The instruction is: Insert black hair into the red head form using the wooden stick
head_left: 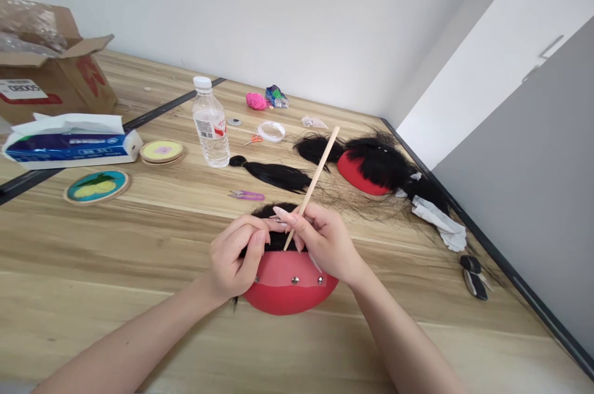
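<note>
A red dome-shaped form (288, 292) with black hair on its top lies on the wooden table (139, 320) in front of me. My left hand (236, 258) curls over the hair at the dome's left side, fingers pinched on a strand. My right hand (325, 242) grips a long wooden stick (315, 180), which slants up to the right, its lower tip pushed into the black hair (273, 239).
A second red form covered in black hair (375, 165) lies farther back, next to a loose hair bundle (273, 174). A water bottle (210, 125), purple snips (245, 195), round coasters (96, 186), a tissue pack (69, 143), a cardboard box (51, 66) and white cloth (440, 224) stand around.
</note>
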`<action>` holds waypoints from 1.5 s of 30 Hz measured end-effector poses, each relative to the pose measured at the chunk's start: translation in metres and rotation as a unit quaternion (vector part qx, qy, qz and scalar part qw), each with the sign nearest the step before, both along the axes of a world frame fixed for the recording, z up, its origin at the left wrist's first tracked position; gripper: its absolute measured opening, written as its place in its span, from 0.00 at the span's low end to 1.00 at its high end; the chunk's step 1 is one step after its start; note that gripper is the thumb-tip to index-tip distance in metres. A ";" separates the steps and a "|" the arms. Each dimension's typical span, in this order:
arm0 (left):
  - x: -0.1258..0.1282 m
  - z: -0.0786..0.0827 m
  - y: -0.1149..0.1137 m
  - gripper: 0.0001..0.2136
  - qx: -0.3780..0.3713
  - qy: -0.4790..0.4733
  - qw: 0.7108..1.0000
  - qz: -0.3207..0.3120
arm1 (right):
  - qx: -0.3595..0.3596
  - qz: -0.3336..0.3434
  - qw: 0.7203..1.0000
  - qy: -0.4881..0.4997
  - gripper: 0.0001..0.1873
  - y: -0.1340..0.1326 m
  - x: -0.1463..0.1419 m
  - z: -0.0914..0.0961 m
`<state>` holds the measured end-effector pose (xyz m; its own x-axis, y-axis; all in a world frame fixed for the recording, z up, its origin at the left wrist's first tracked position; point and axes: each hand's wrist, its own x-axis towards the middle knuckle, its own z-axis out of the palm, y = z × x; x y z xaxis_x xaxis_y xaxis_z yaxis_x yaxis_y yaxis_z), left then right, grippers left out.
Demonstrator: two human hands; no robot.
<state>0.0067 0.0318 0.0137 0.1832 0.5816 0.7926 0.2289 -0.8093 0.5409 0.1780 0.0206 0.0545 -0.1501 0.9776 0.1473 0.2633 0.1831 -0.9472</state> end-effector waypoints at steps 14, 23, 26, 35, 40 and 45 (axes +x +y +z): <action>-0.001 -0.001 0.000 0.14 -0.001 0.002 1.000 0.000 | 0.010 0.017 1.000 -0.010 0.22 -0.001 0.001 0.000; 0.000 -0.002 0.001 0.14 0.010 0.001 1.000 -0.004 | 0.019 0.024 1.000 -0.008 0.23 -0.001 0.001 0.000; 0.000 -0.001 0.001 0.14 0.014 0.002 1.000 -0.006 | 0.017 0.027 0.999 -0.009 0.22 -0.001 0.001 -0.001; -0.001 -0.002 0.001 0.14 0.014 -0.002 1.000 -0.020 | 0.004 0.032 0.999 0.017 0.22 -0.001 0.002 -0.001; -0.002 -0.001 0.001 0.12 0.013 0.011 1.000 -0.007 | -0.011 0.044 0.998 0.054 0.22 0.000 0.004 -0.005; -0.002 0.001 0.001 0.14 0.017 -0.004 1.000 -0.017 | -0.026 0.043 0.995 0.080 0.23 0.000 0.003 -0.004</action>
<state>0.0050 0.0326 0.0148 0.1961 0.5481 0.8131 0.1978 -0.8342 0.5147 0.1814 0.0205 0.0502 -0.2128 0.9691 0.1251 0.0934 0.1476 -0.9846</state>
